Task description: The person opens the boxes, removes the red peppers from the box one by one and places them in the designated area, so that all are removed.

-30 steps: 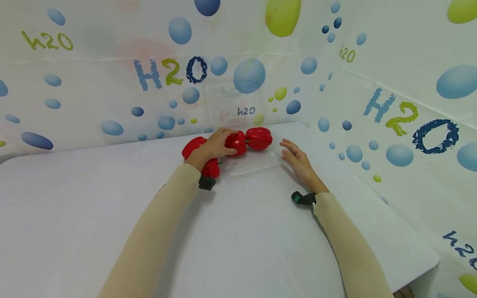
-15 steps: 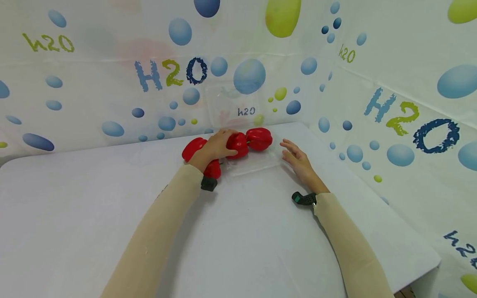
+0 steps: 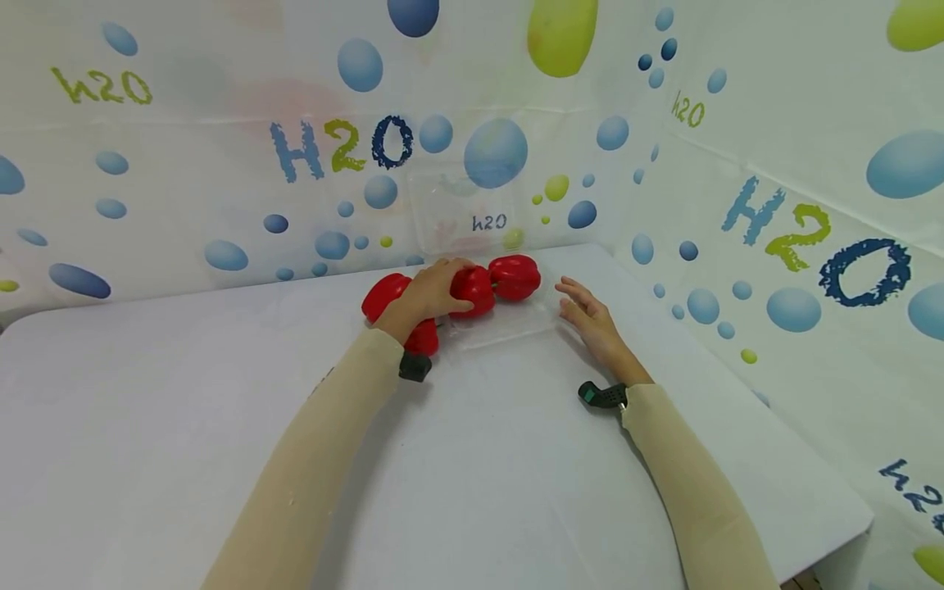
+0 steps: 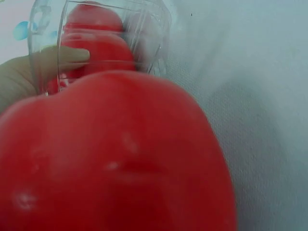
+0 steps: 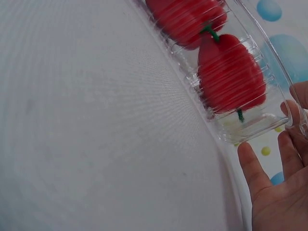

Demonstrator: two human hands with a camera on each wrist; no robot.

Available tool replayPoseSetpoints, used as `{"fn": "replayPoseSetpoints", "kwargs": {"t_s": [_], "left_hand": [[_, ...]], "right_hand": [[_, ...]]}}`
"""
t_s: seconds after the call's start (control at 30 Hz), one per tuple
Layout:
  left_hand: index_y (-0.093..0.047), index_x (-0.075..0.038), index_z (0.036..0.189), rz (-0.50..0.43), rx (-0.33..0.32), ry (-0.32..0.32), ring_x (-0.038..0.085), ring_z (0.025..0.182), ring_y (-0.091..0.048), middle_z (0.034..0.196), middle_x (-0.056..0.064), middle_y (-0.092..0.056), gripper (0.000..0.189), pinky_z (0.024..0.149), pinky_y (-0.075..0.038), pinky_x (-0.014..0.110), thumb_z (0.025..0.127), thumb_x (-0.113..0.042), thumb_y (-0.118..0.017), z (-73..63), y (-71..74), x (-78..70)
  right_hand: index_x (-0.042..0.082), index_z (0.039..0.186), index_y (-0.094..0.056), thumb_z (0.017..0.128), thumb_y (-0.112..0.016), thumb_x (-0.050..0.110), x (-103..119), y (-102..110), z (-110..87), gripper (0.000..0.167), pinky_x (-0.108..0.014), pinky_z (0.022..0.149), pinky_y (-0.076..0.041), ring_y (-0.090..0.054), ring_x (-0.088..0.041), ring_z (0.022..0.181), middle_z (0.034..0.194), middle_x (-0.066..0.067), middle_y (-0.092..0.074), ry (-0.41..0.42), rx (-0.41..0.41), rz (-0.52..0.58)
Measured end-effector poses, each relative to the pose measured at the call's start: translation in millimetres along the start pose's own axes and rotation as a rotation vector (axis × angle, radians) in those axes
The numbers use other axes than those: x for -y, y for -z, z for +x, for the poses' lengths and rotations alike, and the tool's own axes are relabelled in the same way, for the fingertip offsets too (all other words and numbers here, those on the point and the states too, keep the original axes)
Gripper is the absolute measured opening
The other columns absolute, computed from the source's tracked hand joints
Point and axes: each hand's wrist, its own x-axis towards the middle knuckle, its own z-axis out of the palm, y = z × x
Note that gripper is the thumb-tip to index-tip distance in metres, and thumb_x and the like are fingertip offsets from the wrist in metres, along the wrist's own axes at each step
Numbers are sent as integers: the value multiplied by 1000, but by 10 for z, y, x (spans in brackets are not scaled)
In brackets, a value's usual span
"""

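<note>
Clear plastic forms the box [image 3: 509,329] at the back of the bench [image 3: 472,475] in the head view; its lid [image 3: 450,215] seems to stand raised before the spotted wall [image 3: 310,221]. Inside, the right pepper [image 3: 515,278] lies beside the middle pepper [image 3: 473,292], which the left hand [image 3: 430,289] holds, thumb in front and fingers curled over the top. Left of the box lie the far pepper [image 3: 385,296] and the near pepper [image 3: 424,338], both partly hidden by that hand and wrist. The wrist could easily bump either one and set it rolling. The right hand [image 3: 592,322], with its fingers loosely spread, is just beside the box's right end.

In the left wrist view, one pepper outside the box fills the foreground, and I cannot say which of the two it is. Beyond it, the thumb shows against red inside the clear walls. The skin looks glossy, so a weak pinch might slip.

In the right wrist view, the fingers are parted around the box's end corner, gripping no pepper; whether they touch the plastic I cannot tell. If nothing braces it, so light a box may slide or tip under a sideways push, and the lid could drop onto the left hand.
</note>
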Motion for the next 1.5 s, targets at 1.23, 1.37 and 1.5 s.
{"fn": "replayPoseSetpoints", "kwargs": {"t_s": [1.23,1.37,1.5], "left_hand": [[-40,-24,145,-143,1,-118,24,128,-41,141,4,-46,76,95,-50,48,81,-27,-79,-152,43,73],[-40,-24,145,-153,-12,-140,24,128,-41,141,3,-46,75,96,-50,48,81,-27,-79,-149,40,79],[-40,-24,145,-152,-19,-158,24,127,-41,140,3,-46,75,95,-50,47,81,-28,-79,-158,32,92]], "right_hand": [[1,144,-43,103,-51,22,7,-16,-9,47,-24,103,-43,-31,-26,143,160,-2,-26,20,-6,14],[1,144,-44,102,-52,22,0,-9,-3,47,-26,104,-43,-31,-28,144,159,-3,-26,33,-14,16],[0,144,-43,103,-50,18,20,-20,-15,46,-27,105,-41,-30,-27,144,160,-4,-26,17,-10,32]]}}
